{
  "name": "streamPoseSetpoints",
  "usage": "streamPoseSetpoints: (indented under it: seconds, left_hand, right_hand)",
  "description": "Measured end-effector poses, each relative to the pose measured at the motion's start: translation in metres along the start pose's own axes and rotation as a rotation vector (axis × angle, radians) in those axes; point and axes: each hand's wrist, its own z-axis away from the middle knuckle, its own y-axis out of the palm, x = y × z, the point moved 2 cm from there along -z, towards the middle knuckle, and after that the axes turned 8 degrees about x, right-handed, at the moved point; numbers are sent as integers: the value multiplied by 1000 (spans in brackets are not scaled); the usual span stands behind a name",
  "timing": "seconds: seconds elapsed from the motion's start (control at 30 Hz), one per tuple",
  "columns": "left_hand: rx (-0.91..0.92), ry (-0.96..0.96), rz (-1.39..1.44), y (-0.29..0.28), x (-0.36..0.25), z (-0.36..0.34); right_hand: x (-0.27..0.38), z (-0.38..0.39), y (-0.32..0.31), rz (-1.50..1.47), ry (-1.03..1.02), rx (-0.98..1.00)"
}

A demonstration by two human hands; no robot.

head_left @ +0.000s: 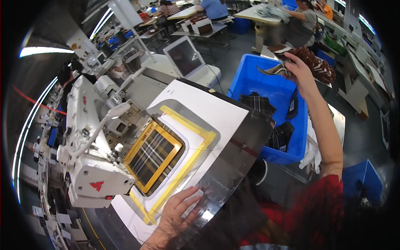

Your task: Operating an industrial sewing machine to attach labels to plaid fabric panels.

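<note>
The right hand (299,74) is pinching a small curled piece (272,71) (too small to tell whether it is cloth) between thumb and fingers, and is holding it above the far end of a blue bin (283,157); dark plaid pieces (258,103) are lying inside that bin, while brown striped pieces (314,64) are lying stacked just beyond the hand; the left hand (178,211) is grasping nothing visible, its fingers loosely spreading between a white template sheet (216,107) and a clear plate (217,195) on the bench (246,160); yellow tape (182,176) is edging the sheet's cutout; nearby, a yellow frame (163,169) is surrounding a plaid cloth panel (153,153) beside the white sewing machine head (98,181).
</note>
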Motion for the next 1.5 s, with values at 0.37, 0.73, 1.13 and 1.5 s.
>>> streamPoseSetpoints:
  seconds: [0.37,0.73,1.13,1.5]
  left_hand:
    - [-391,-365,1294,14,47,-55]
    - [-563,-598,1110,-9,88,18]
    - [-715,-618,489,-12,119,45]
    - [-703,-612,257,-17,114,45]
  right_hand:
    - [-25,192,212,165,2,1132]
    - [-53,83,291,-33,502,1190]
    - [-70,83,321,95,378,1214]
    - [-71,79,314,218,247,1139]
